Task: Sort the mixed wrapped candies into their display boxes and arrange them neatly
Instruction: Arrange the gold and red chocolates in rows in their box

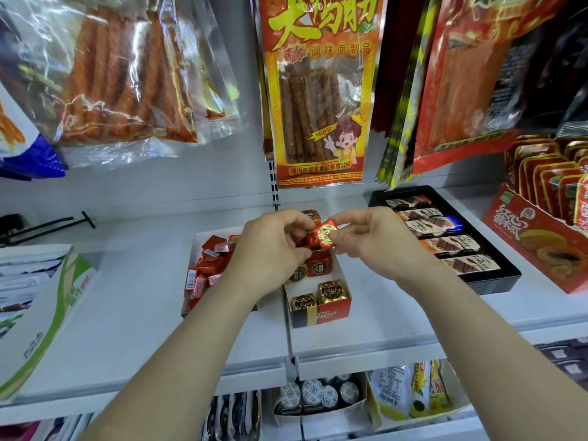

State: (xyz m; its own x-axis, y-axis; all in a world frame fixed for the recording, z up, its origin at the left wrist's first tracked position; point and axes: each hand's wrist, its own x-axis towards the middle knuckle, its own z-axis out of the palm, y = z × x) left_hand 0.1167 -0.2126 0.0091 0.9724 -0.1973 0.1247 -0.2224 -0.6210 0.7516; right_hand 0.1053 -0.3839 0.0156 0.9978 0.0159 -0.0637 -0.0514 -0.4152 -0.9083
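Note:
My right hand (366, 240) pinches a red wrapped candy with a gold seal (325, 236) above the Tileo display box (321, 315). My left hand (270, 246) is curled over the back of that box, its fingertips at red candies there; what it holds is partly hidden. Two gold-wrapped candies (331, 291) sit at the box's front, and a red one (318, 265) lies behind them. To the left, a white box (194, 246) holds several red and pink wrapped candies (210, 262) in a loose heap.
A black tray of chocolate bars (445, 243) lies right of the boxes. A red carton of snacks (541, 237) stands at far right. Snack bags hang above (318, 90). A green-and-white carton (38, 297) sits at left. The white shelf edge (366, 354) runs below.

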